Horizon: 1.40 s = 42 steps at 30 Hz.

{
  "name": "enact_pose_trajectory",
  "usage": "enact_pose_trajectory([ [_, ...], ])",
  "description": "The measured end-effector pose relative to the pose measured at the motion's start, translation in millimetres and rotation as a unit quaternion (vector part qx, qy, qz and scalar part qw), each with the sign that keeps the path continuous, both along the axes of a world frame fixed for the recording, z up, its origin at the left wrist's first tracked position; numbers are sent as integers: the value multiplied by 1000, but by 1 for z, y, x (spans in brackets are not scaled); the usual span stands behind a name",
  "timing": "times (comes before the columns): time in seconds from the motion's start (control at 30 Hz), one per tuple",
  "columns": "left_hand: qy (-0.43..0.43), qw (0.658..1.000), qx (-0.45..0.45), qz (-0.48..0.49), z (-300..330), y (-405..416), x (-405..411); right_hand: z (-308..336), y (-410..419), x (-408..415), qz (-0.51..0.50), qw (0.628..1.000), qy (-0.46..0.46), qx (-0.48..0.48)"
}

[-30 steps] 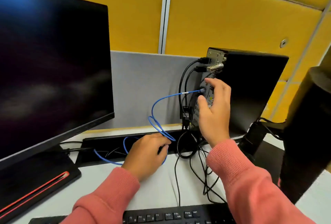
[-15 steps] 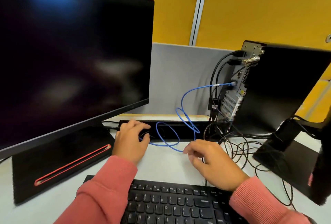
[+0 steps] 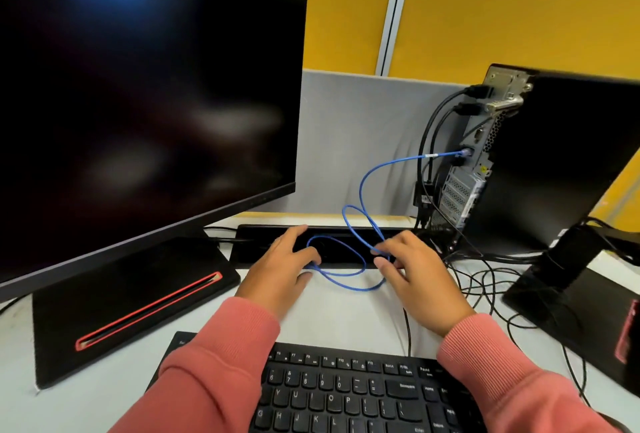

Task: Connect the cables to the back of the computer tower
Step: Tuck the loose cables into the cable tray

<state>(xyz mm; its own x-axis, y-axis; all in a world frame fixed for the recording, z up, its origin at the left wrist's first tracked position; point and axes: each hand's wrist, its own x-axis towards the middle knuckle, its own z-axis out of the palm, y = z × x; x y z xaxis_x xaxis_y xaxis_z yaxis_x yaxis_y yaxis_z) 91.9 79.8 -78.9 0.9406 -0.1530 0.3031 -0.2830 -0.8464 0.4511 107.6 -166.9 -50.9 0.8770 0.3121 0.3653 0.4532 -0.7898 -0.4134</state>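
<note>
A black computer tower stands at the right rear of the white desk, its metal back panel turned toward the grey divider, with a narrow gap between panel and divider. One thin blue network cable is plugged into that panel about halfway up; it arcs down and left, loops twice, and lies across the long black cable tray and the desk between the two hands. At least two thicker black cables enter the panel above it and drop along its edge into a tangle of black wires on the desk right of the hands. The left hand rests at the tray's front edge, thumb and fingers loosely curled at the blue loop's left end; whether it pinches the cable cannot be told. The right hand has its fingers spread and hooked at the loop's right side, not clenched. One large dark monitor crowds the left side, a second monitor's stand the right, and one black keyboard fronts the open strip of desk.
</note>
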Motion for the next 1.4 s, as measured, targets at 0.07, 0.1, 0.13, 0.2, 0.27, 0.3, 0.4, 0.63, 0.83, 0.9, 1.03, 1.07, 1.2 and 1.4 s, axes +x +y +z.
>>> enact_pose_trajectory([
  [0.07,-34,999,-20,19,1,-1,1,0,1,3,9,999,-26,24],
  [0.1,-55,997,-39,24,2,-1,2,0,2,4,8,998,-42,50],
  [0.13,-75,995,-63,24,2,-1,3,2,2,4,3,995,-56,83],
  [0.2,-108,985,-133,32,3,-1,5,3,0,1,-16,984,-84,157],
  [0.27,-124,969,-207,55,2,0,6,0,-4,0,-35,967,-96,234],
  [0.3,-130,960,-238,64,1,1,6,-2,-5,0,-42,956,-90,277],
  [0.4,-148,947,-277,61,0,2,6,-7,-8,0,-46,921,-58,383],
  [0.63,-143,960,-239,-24,1,0,6,-3,-9,0,-50,914,-69,397],
  [0.83,-107,976,-173,-76,4,-4,-1,7,9,-8,68,961,-128,235],
  [0.9,-86,988,-93,-89,6,-8,-3,7,20,-10,114,972,-135,157],
  [1.03,-82,993,-66,-55,7,-10,0,3,28,-6,136,980,-117,88],
  [1.07,-85,993,-72,-39,7,-9,1,3,27,-7,136,980,-114,95],
  [1.2,-103,993,-62,-10,6,-4,3,10,22,-14,144,977,-84,133],
  [1.4,-131,988,-55,59,3,-2,6,10,25,-17,47,963,-257,-61],
])
